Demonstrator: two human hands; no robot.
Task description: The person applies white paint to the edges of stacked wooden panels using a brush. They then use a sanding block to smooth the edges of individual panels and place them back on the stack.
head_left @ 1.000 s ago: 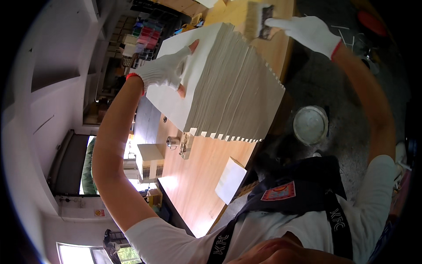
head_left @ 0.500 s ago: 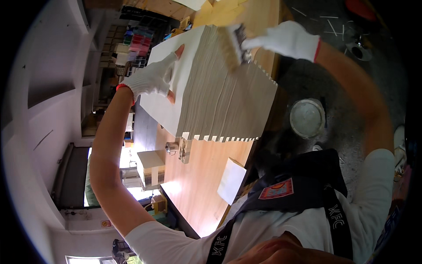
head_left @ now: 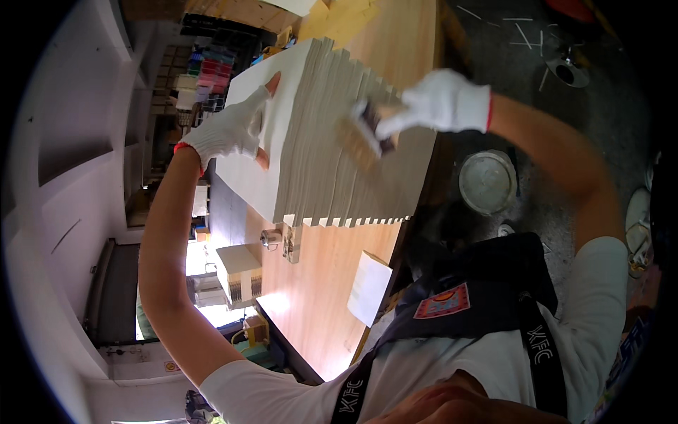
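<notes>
While my white-gloved left hand lies spread wide against the pale top of the tall stack of sheets, 2 bare fingertips showing, my gloved right hand is closed round a broad brush. The brush is blurred and overlaps the stack's layered side, bristles toward the lower left; I cannot tell whether they touch. The stack stands on a wooden table, with a metal cup near it and 1 flat white block by the table's edge. A round bucket sits on the floor to my right
</notes>
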